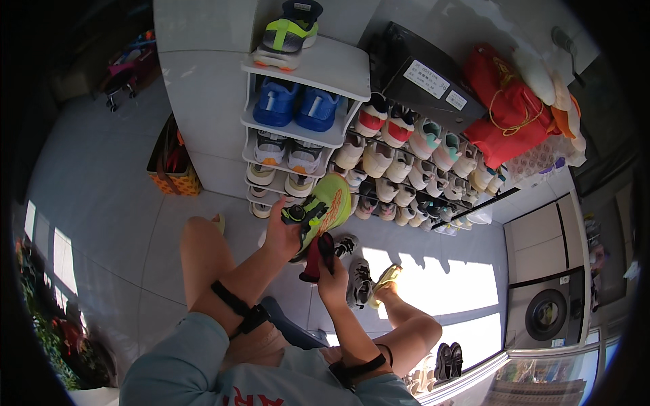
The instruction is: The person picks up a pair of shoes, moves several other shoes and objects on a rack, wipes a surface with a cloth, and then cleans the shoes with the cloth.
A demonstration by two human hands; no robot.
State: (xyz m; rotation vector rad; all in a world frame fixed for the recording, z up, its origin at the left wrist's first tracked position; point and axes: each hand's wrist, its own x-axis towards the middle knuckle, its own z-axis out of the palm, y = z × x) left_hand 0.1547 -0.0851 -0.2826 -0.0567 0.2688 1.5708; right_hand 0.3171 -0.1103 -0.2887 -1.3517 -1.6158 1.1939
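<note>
My left hand [282,234] grips a yellow-green running shoe [331,203] by its dark collar, over the floor between my knees. Orange markings run along the shoe's side, and its toe points up toward the racks. My right hand [333,285] is closed around a black and dark red handheld item [313,260], just below the shoe. What kind of item it is, and whether it touches the shoe, I cannot tell. Past my right hand, a grey and black sneaker [360,284] rests on the tiles, with another sneaker [346,244] partly hidden behind the held shoe.
A white shoe rack [355,85] holds blue sneakers [318,109] and other pairs. Beside it, a black rack [487,203] carries rows of shoes, with a black shoebox [426,76] and red bag [508,101] above. A patterned basket [175,182] stands left; a front-loading washer [546,314] right.
</note>
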